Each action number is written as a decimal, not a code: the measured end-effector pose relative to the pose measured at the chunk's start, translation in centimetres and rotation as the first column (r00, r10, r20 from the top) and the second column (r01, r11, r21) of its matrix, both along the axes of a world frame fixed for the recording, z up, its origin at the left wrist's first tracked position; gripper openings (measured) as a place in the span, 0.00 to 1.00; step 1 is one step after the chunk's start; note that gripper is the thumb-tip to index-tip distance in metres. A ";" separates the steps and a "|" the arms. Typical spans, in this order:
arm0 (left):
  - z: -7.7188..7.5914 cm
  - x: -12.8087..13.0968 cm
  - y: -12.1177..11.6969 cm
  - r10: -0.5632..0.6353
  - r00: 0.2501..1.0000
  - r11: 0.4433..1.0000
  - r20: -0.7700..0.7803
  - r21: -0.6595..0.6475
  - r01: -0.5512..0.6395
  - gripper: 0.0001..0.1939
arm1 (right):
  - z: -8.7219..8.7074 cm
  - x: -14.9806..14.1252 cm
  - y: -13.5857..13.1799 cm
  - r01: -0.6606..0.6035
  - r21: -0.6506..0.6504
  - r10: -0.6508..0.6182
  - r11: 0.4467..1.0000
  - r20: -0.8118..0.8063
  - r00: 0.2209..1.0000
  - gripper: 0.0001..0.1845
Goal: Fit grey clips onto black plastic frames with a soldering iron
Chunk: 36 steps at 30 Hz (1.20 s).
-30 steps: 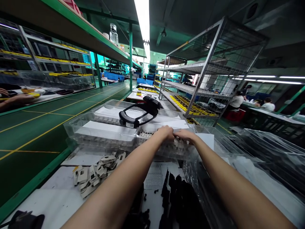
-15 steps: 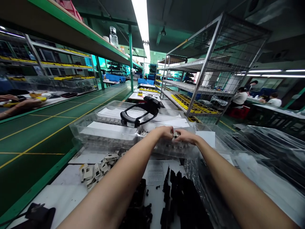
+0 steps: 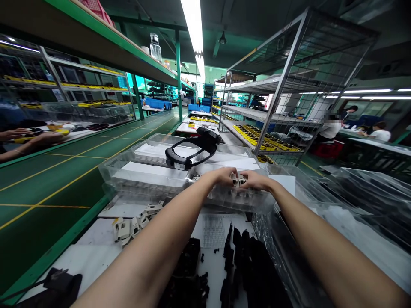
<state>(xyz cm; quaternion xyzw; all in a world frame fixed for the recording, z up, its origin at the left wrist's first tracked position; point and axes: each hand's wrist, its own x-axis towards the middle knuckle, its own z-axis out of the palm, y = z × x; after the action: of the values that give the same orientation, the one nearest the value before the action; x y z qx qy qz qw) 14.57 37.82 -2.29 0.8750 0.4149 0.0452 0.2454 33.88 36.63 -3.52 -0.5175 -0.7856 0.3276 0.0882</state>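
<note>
Both hands are held out over the near right compartment of a clear plastic tray (image 3: 141, 188). Between their fingertips sit small white plastic parts (image 3: 238, 181) with dark square openings. My left hand (image 3: 225, 175) pinches at the left side of these parts, thumb and fingers bent together. Closed on them from the right is my right hand (image 3: 257, 180). Whether the parts touch the tray floor cannot be made out. More white plastic housings (image 3: 123, 229) lie in a loose pile on the bench, partly behind my left forearm.
A black headband-like device (image 3: 180, 162) rests on the tray. Black parts (image 3: 253, 265) lie on the bench nearby, clear plastic trays (image 3: 366, 179) to the right. A wire rack (image 3: 279, 98) stands behind. At far left, another person's hands (image 3: 41, 139) hold a yellow part.
My hands have drawn slightly apart, and more of the white parts shows between them. The whole view has shifted a little.
</note>
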 end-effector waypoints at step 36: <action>-1.0 -19.6 -19.8 0.870 0.241 0.307 0.429 -0.091 -0.947 0.14 | -1.4 -1.8 0.0 0.051 0.045 -0.059 0.998 0.190 0.980 0.13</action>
<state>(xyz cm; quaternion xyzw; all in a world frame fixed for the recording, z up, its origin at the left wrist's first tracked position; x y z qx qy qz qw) -5.00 18.00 -3.25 0.4571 0.7784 0.3960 0.1684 32.11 36.64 -4.97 -0.5662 -0.7822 0.2582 0.0319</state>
